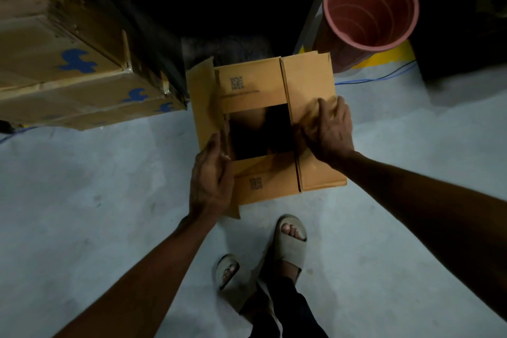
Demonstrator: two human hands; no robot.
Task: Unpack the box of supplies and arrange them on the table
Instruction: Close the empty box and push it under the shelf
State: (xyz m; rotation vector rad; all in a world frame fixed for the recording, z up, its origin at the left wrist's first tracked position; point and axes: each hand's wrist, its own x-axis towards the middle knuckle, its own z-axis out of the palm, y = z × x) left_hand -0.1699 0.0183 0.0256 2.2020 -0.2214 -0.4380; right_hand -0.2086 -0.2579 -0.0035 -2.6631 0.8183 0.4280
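- The cardboard box sat on the pale floor, right between the two hands and just ahead of the person's feet.
- Left hand was on the box's left flap, thumb up along the flap's inner edge and the fingers wrapped behind it, so it was gripping that flap, which stood partly raised.
- Right hand was on the right flap, fingers curled over its surface near the middle. They were blurry, so I honestly couldn't tell if it was pinching the flap or just pressing on it.
- Between the hands the box top was open, a dark square hole. Couldn't make out anything inside, too dark.
- The far and near flaps lay flat, each with a small printed code square on it.
- Beyond the right hand stood a pink bucket, empty-looking with ribbed inside walls, close to the box's far right corner.
- Out past the left hand, a stack of bigger cartons with blue marks on them, well apart from the box.
- A thin blue cable ran along the floor beyond the right hand.
- Below the hands, two feet in light-coloured slide sandals.
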